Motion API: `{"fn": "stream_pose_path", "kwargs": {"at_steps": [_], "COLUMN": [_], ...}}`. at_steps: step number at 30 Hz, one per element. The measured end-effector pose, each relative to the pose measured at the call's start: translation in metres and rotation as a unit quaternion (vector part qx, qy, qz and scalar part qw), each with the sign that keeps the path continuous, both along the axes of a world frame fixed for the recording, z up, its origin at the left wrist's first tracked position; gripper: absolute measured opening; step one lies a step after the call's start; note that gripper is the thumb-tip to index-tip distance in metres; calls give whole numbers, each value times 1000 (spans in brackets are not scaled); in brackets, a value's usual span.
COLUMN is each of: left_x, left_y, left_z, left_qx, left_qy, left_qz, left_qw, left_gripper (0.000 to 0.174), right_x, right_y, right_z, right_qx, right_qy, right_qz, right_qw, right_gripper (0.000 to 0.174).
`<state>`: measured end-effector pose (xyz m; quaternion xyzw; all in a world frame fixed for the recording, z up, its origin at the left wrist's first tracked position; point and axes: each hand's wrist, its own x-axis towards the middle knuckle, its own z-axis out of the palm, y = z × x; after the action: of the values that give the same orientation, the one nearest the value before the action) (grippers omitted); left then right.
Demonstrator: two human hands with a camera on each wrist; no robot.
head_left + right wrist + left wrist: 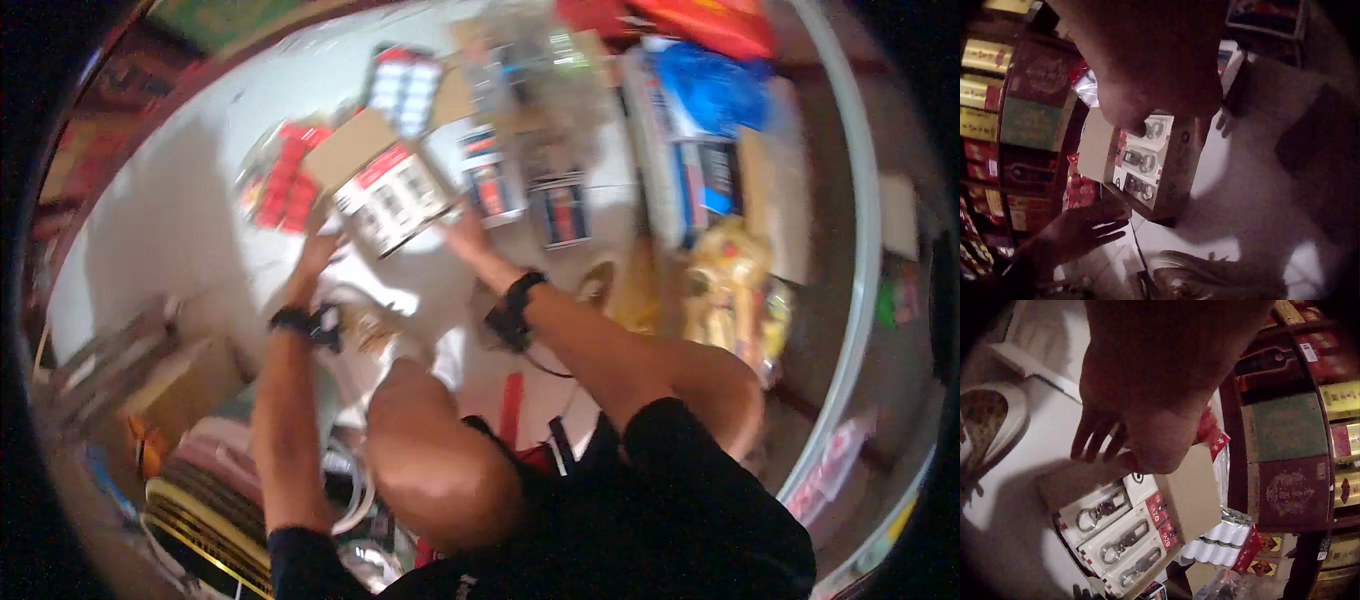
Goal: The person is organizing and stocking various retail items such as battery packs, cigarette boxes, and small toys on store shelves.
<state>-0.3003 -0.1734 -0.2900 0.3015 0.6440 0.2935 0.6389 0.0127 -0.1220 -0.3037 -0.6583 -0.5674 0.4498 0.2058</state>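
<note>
An open cardboard box (395, 205) holds a row of packaged keychains (1124, 540) with metal rings and red labels. My right hand (465, 238) grips the box's right end, thumb over the inside and fingers along the outer wall in the right wrist view. My left hand (318, 255) is beside the box's left end, its fingers (1107, 236) extended and slightly spread, holding nothing. One raised cardboard flap (1191, 481) stands along the box's far side.
Red packets (290, 180) lie left of the box, and a pack of white rolls (405, 90) lies behind it. Small boxed goods (487, 180) stand to the right, near a blue plastic bag (712, 88). Shelves of boxes (1288, 428) line one side. A shoe (988, 419) is close by.
</note>
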Motion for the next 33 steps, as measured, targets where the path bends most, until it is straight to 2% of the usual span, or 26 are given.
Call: {"fn": "stream_pose_path", "kwargs": {"at_steps": [1, 2, 3, 4, 5, 6, 7, 8, 10, 12, 14, 15, 16, 17, 18, 19, 20, 22, 24, 25, 27, 28, 30, 31, 32, 33], "left_x": [-20, -45, -42, -45, -47, -28, -27, 3, 11, 89, 146, 172, 205, 239, 275, 312, 342, 377, 415, 430, 434, 442, 431, 429, 423, 414], "left_y": [-3, -8, -9, -9, -3, 11, 23, 36, 72, 88, 96, 97, 87, 77, 71, 61, 46, 31, 11, 7, -2, 4, 0, 3, 2, 0], "left_z": [-7, -30, 15, 39, 69, 123, 140, 204, 245, 346, 422, 445, 486, 515, 532, 547, 560, 562, 536, 523, 499, 477, 423, 406, 393, 385], "left_qx": [10, 6, -1, 52, -22, -64, -51, -45, 24, 72, 96, 121, 133, 139, 139, 142, 151, 136, 116, 108, 118, 113, 106, 94, 65, 43], "left_qy": [114, 43, 14, -2, 9, 42, -54, -30, -65, -66, -104, -121, -117, -152, -211, -267, -270, -269, -255, -229, -219, -217, -159, -159, -157, -152], "left_qz": [-117, -129, -131, -102, -96, -97, -69, -43, -132, -90, -85, -86, -109, -112, -152, -193, -210, -225, -251, -258, -249, -253, -280, -282, -260, -239], "left_qw": [987, 991, 991, 993, 995, 992, 995, 998, 989, 991, 986, 982, 978, 972, 956, 934, 928, 927, 926, 933, 936, 936, 941, 942, 950, 958], "left_gripper": [66, 62, 58, 55, 52, 52, 47, 47, 46, 38, 38, 40, 39, 38, 37, 37, 36, 34, 33, 32, 31, 31, 30, 30, 29, 28], "right_x": [8, 24, 44, 59, 67, 74, 92, 111, 141, 173, 224, 239, 260, 287, 312, 352, 379, 431, 464, 486, 507, 520, 529, 553, 558, 560], "right_y": [-14, 0, -1, -4, 4, 19, 33, 45, 83, 104, 116, 101, 91, 99, 104, 85, 83, 74, 76, 73, 63, 69, 78, 101, 114, 122], "right_z": [14, 38, 53, 66, 62, 107, 145, 211, 217, 296, 372, 426, 467, 472, 494, 536, 540, 554, 559, 560, 564, 560, 566, 550, 554, 562], "right_qx": [22, -168, -126, -78, 8, 39, 36, 84, 149, 176, 234, 228, 228, 320, 294, 304, 328, 376, 360, 363, 341, 336, 385, 329, 327, 340], "right_qy": [-51, -134, -45, 44, 58, -69, -68, -172, -209, -269, -221, -279, -283, -283, -336, -377, -387, -474, -516, -515, -415, -413, -610, -585, -586, -561], "right_qz": [-5, 169, 218, 272, 360, 439, 434, 512, 466, 425, 382, 282, 242, 189, 179, 105, 35, -6, -4, -8, -58, -61, -79, -150, -148, -207], "right_qw": [998, 962, 967, 958, 931, 895, 898, 837, 847, 846, 866, 889, 900, 884, 877, 869, 861, 796, 778, 777, 842, 844, 688, 726, 726, 726], "right_gripper": [57, 50, 46, 44, 42, 41, 28, 32, 28, 26, 26, 27, 26, 26, 29, 29, 29, 32, 37, 37, 31, 31, 37, 37, 37, 36]}}
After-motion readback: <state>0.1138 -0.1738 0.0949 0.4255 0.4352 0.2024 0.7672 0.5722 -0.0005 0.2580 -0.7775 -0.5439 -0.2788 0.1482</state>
